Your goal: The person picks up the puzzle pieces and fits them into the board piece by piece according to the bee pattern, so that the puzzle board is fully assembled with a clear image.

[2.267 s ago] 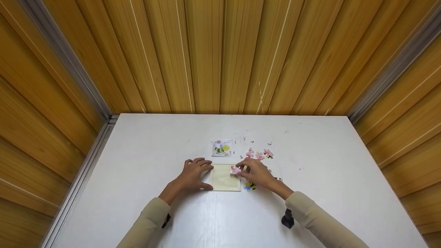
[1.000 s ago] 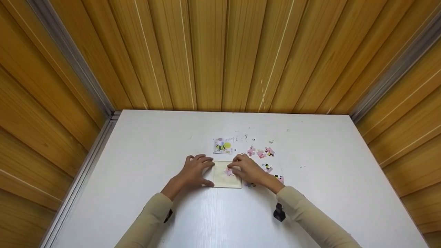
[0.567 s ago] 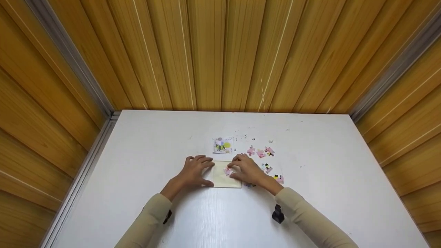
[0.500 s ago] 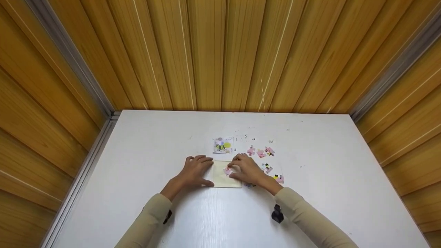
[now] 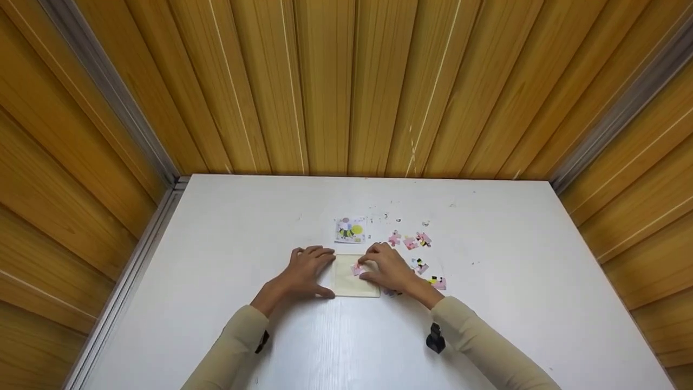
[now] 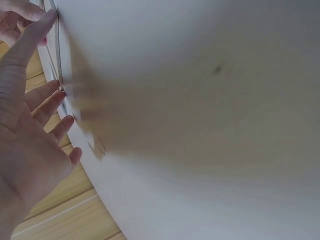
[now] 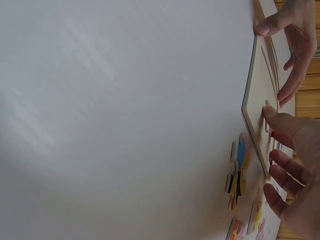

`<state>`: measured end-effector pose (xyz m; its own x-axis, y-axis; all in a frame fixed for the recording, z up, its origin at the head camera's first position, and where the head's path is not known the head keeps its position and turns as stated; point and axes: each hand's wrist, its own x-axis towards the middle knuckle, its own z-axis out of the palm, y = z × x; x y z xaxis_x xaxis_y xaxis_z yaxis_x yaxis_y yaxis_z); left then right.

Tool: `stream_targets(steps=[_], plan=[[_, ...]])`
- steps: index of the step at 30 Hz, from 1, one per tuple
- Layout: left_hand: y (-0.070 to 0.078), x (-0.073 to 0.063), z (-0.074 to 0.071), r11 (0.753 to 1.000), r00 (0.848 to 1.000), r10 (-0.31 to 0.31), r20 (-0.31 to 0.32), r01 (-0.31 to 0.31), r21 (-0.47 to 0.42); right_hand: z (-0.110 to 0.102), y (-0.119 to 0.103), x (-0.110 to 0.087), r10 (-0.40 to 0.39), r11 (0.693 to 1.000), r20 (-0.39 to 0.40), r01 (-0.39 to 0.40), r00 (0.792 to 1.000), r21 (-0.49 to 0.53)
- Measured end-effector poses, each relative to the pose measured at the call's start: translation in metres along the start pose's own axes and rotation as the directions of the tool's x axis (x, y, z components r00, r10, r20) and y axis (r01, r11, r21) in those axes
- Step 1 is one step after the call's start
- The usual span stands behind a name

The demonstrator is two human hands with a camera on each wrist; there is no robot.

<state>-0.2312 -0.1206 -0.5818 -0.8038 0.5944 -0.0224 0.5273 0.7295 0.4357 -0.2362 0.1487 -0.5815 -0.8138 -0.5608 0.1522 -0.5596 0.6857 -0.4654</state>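
A pale wooden puzzle board (image 5: 349, 287) with a raised rim lies on the white table. My left hand (image 5: 307, 272) spreads along its left side, thumb at the near corner and fingertips at the far one. In the left wrist view, the left hand's (image 6: 35, 130) fingers reach the board's edge, only slightly bent. My right hand (image 5: 391, 265) pinches a pink puzzle piece (image 5: 357, 269) between thumb and fingers, low over the board's upper right part. In the right wrist view, the right thumb presses near the board's (image 7: 257, 90) surface, and the fingers partly hide the piece.
Several loose puzzle pieces (image 5: 419, 265) lie right of the board, some pink, some yellow and black. A picture card (image 5: 350, 230) with a bee lies beyond it. Small dark marks dot the white table (image 5: 227, 227). A wood-panelled wall (image 5: 325, 97) stands behind the table.
Since the earliest frame, my right hand has carried the pink piece left and lowered it over the board, turning it a little. The left hand has stayed at the board's left edge.
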Motion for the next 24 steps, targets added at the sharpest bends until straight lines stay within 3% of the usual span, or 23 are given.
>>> stream_targets(steps=[17, 24], plan=[[0.002, 0.003, 0.0, 0.999, 1.0, 0.004, -0.018, -0.003, 0.04, 0.025, -0.016, 0.012, 0.105, 0.994, -0.16, -0.104, 0.982, 0.014], [0.006, 0.004, -0.003, 0.997, 1.0, 0.001, -0.007, 0.0, 0.077, 0.031, -0.019, 0.018, 0.101, 0.995, -0.184, -0.104, 0.978, -0.003]])
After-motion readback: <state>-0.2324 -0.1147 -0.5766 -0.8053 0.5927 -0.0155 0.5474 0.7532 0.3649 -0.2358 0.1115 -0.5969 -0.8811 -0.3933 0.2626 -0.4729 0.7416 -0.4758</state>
